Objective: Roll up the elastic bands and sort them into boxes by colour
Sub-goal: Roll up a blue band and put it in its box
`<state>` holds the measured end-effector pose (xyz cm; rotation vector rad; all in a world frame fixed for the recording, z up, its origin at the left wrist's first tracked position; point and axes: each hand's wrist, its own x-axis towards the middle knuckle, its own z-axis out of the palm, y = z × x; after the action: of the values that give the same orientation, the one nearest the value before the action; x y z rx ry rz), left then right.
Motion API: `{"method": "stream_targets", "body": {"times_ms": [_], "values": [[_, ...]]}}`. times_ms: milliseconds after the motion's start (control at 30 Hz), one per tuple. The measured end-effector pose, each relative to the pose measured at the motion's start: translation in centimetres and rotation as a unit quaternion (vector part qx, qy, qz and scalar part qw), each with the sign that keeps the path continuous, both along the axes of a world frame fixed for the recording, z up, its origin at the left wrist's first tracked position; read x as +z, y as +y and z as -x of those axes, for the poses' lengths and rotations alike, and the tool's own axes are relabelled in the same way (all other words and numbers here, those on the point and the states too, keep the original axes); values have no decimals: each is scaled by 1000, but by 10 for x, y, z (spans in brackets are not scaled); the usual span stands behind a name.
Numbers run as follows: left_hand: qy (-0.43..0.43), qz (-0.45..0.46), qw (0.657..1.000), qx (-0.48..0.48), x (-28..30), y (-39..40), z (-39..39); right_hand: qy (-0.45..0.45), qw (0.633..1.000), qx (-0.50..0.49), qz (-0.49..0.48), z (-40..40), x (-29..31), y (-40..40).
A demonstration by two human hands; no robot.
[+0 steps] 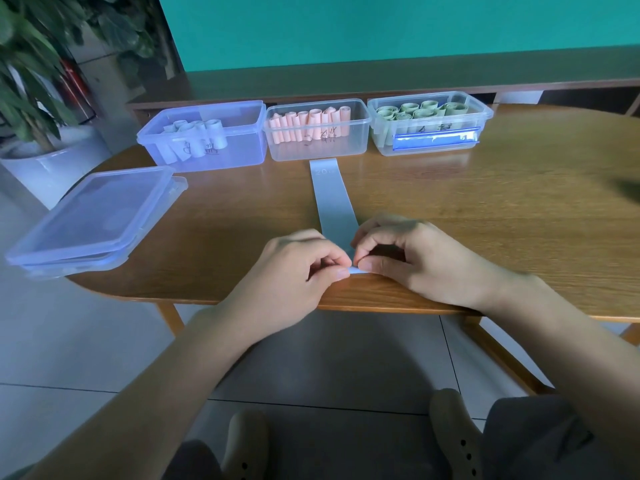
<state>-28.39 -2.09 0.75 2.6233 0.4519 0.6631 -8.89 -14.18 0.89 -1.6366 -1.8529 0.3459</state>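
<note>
Rolls fill the three clear plastic boxes [318, 147] along the wooden table's [485, 209] far edge, while left hand [294, 275] and right hand [408, 258] pinch the flat pale-blue elastic band's [332, 199] near end at the near edge, rolling barely begun.

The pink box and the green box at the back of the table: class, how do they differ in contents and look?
The pink box holds slim salmon-pink rolls standing upright; the green box holds fatter green rolls, their spiral ends facing up. The green box has a shiny blue strip across its front; the pink box shows only dark handwriting. Both are clear, lidless plastic tubs standing side by side on the table.
</note>
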Motion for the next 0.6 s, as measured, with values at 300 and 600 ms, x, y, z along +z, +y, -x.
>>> {"method": "stream_targets", "body": {"times_ms": [300,600], "values": [[-12,-39,999,18,-4,-1,-2,-22,999,-28,-6,-3,-1,0],[-1,-52,998,41,-3,-1,-3,-97,992,-50,-65,-2,-10,4]]}}
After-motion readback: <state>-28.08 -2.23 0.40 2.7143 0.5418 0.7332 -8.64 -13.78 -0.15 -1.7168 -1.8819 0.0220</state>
